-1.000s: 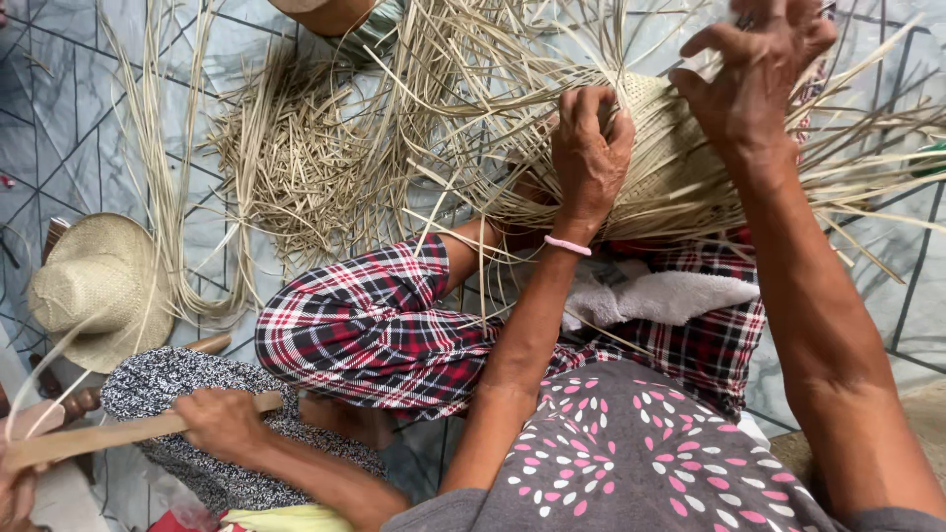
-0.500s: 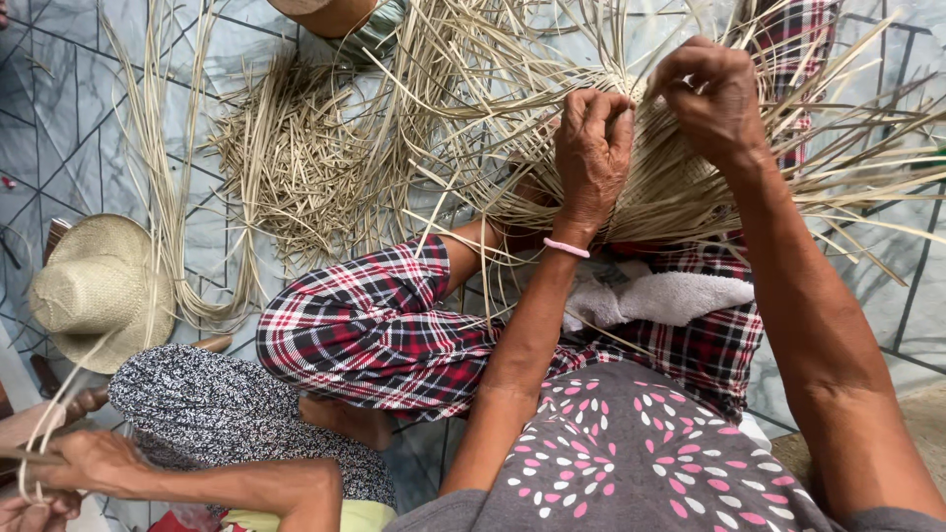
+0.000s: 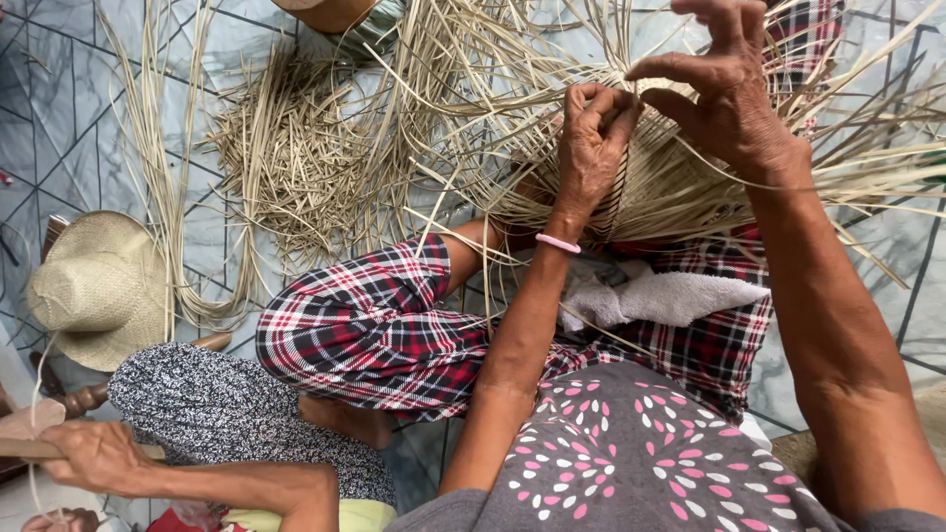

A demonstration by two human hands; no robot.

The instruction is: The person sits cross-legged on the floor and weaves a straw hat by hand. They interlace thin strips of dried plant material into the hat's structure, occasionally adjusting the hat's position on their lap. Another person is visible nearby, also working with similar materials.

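**Both hands at the crown of a half-woven straw piece**

Seated over a tiled floor point(image 3: 59, 118), knees in red plaid cloth point(image 3: 374, 325), with the half-woven straw piece point(image 3: 650, 187) propped on the lap just beyond a grey rag point(image 3: 670, 296). Woven dome facing up toward the camera; loose strands fanning outward from it on every side, the longest running away to the right and up past the top edge.

Left hand point(image 3: 591, 148) pressed against the near-left flank of the woven piece — fingers curled shut, tips bunched together on strands at the weave's edge. Pink band point(image 3: 559, 242) on that wrist. Right hand point(image 3: 729, 99) just above and to the right of the woven piece, lifted slightly off its surface, thumb and forefinger brought close as if pinching a thin strand; whether anything is actually caught between them cannot be told. Other fingers spread upward.

So: woven piece directly under and between the two hands, left hand touching it, right hand hovering — left the nearer.

Left of the woven piece, a heap of loose straw point(image 3: 286, 158) on the floor; farther left, a finished straw hat point(image 3: 99, 286). Below the hat, another person's hand point(image 3: 94, 458) closed around a flat wooden stick point(image 3: 25, 448).
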